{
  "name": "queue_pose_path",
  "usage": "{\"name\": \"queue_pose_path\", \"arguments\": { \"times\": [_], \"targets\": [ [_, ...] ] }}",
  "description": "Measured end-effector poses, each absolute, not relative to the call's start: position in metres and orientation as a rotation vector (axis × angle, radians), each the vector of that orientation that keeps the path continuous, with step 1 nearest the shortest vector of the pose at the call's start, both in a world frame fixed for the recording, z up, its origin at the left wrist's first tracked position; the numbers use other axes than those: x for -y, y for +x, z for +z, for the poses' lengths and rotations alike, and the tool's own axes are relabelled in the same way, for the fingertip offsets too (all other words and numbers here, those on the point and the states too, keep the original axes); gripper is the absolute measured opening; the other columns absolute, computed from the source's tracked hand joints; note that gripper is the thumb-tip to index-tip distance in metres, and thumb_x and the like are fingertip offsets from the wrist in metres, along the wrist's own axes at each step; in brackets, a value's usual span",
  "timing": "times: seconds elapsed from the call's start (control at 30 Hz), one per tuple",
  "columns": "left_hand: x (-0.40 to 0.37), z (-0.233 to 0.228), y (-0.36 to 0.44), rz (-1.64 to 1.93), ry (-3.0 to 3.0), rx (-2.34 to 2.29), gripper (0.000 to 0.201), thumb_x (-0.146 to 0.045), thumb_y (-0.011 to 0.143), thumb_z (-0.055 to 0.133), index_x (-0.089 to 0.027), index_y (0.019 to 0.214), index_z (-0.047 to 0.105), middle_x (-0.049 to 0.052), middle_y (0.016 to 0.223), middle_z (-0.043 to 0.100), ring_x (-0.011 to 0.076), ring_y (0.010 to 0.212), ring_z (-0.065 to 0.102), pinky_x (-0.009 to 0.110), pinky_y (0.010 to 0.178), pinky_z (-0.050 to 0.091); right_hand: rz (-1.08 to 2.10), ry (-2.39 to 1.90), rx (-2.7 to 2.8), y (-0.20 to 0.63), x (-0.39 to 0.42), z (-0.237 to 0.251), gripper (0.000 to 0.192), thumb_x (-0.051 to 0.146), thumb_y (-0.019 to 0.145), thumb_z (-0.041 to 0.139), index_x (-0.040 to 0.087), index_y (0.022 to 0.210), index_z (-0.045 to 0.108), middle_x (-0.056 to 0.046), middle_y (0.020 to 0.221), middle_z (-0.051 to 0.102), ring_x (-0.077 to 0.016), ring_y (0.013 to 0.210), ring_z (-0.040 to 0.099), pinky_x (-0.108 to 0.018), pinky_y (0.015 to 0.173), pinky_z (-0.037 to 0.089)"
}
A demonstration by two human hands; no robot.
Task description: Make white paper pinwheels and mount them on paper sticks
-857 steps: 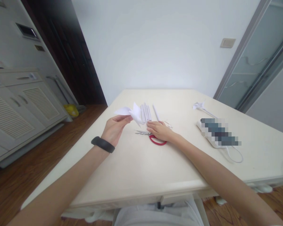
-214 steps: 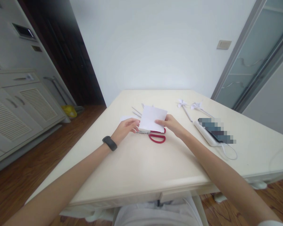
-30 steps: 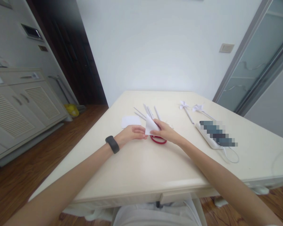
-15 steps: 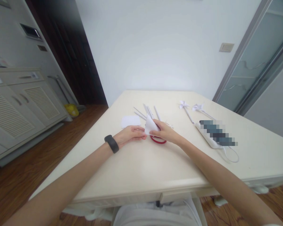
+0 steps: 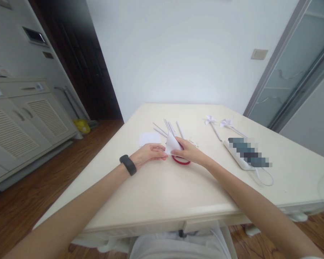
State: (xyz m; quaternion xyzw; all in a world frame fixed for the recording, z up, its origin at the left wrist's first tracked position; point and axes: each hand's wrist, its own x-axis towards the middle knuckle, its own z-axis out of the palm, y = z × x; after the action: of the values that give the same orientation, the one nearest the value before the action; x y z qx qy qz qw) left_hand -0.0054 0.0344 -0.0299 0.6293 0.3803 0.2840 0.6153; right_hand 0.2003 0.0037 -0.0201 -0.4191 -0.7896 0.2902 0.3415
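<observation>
My right hand [image 5: 189, 149] is closed on a folded piece of white paper [image 5: 171, 144], its thumb on the near face and its fingers behind. The paper stands up with a pointed top. From the left, my left hand [image 5: 153, 151] pinches the paper's lower left corner between its fingertips, a black band round the wrist. Below the paper, red-handled scissors [image 5: 181, 161] lie on the table, their blades hidden by the paper and my right hand. A flat white sheet [image 5: 149, 139] lies just beyond my left hand.
Several thin white paper sticks [image 5: 179, 128] lie behind my hands. Two white paper pinwheels [image 5: 210, 119] on sticks rest at the back right. A white box-like object [image 5: 237, 158] with a blurred top and a cord sits on the right of the table [image 5: 156, 194].
My left fingers have shifted very slightly at the paper's corner. The paper and my right hand are almost unmoved.
</observation>
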Motion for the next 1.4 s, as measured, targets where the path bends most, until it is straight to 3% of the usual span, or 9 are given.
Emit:
{"name": "queue_pose_path", "arguments": {
  "times": [0.23,0.9,1.4],
  "targets": [
    [-0.035,-0.0312,-0.0054,0.656,1.518,-0.869,0.024,-0.032,0.065,0.071,-0.014,0.079,0.065,0.006,0.079,0.07,0.016,0.077,0.064,0.031,0.082,0.048,0.752,-1.072,2.057,0.1998,-0.0046,-0.0214,0.02,0.027,0.076,0.051,0.017,0.095,0.053,-0.001,0.086,0.054,-0.0157,0.075,0.048,-0.028,0.066,0.038],
    [-0.0353,-0.031,-0.0047,0.623,1.569,-0.893,0.027,-0.038,0.068,0.068,-0.014,0.08,0.067,0.008,0.082,0.071,0.0178,0.077,0.065,0.032,0.08,0.049,0.754,-1.088,2.022,0.1985,-0.0022,-0.0176,0.016,0.025,0.074,0.052,0.018,0.088,0.051,0.001,0.081,0.052,-0.0155,0.074,0.048,-0.028,0.067,0.037],
    [-0.0301,-0.0232,-0.0023,0.693,1.711,-0.951,0.025,-0.039,0.069,0.066,-0.014,0.074,0.064,0.007,0.076,0.07,0.0162,0.07,0.063,0.029,0.071,0.05,0.789,-1.152,1.952,0.1997,-0.007,-0.0205,0.025,0.036,0.075,0.055,0.017,0.091,0.056,-0.001,0.086,0.057,-0.0154,0.074,0.051,-0.026,0.064,0.038]
  ]
}}
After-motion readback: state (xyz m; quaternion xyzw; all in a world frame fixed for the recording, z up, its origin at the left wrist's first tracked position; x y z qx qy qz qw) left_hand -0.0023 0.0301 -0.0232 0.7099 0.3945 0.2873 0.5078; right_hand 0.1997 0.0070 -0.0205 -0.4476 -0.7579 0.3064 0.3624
